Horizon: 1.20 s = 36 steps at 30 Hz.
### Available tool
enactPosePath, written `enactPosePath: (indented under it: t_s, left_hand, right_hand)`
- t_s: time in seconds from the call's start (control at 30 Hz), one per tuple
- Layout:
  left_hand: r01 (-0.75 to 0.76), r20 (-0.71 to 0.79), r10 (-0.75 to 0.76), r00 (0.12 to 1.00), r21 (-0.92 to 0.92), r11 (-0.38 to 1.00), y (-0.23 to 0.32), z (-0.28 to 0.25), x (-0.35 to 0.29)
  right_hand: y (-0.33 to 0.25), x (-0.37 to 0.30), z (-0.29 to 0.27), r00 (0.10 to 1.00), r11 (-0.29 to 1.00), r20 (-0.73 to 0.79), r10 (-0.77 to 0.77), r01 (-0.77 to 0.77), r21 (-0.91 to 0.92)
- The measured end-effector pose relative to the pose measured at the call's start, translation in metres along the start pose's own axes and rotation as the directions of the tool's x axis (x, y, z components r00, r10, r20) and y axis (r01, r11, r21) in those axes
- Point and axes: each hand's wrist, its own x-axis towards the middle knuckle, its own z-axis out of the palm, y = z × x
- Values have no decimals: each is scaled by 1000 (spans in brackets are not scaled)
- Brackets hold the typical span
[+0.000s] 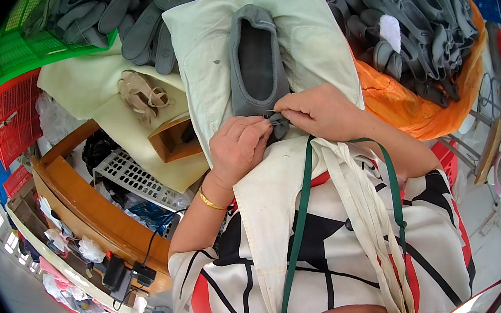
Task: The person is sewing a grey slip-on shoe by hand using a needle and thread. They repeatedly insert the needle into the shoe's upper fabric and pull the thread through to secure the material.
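The grey slip-on shoe [256,63] lay on a pale cushion [202,57], straight ahead of the patterned top [330,258] that the person wore, with its opening facing up. Its long axis ran outward, leaning only slightly, with the broad closed end nearest and the narrower end farthest off. A small grey bow [280,127] sat just past that near end, between the two hands; whether it was fastened to the shoe could not be told.

The left hand [240,146] came in from the left, below the shoe's near corner, its thumb and fingers bunched narrowly on the bow. The right hand [321,113] reached in from the right, thumb and forefinger pinched close together at a fine strand [268,112], too thin to tell as thread or needle. The right hand seemed the nearer one, its fingertips overlapping the shoe's right edge, while the left hand's knuckles lay just beside the other corner.

An orange sack [393,106] heaped with grey shoes [407,15] stood to the right, and beige sandals [142,98] lay to the left.
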Motion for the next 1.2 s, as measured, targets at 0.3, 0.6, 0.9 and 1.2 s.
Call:
enactPosePath:
  t_s: [0.3, 0.6, 0.9, 1.2]
  left_hand:
    - [-23, -34, 25, 999, 43, 999, 2, 0, 2]
    - [-5, -17, 6, 1000, 51, 999, 6, -1, 1]
    - [9, -41, -7, 999, 54, 999, 5, 2, -2]
    - [-7, -66, 11, 998, 66, 998, 4, 6, -5]
  right_hand:
    - [-5, 2, -3, 1000, 1000, 17, -2, 3, -26]
    - [-12, 8, -6, 999, 995, 43, 2, 2, -95]
    - [-4, 15, -1, 997, 999, 61, 39, -40, 15]
    - [-1, 15, 13, 989, 985, 91, 118, -128, 118]
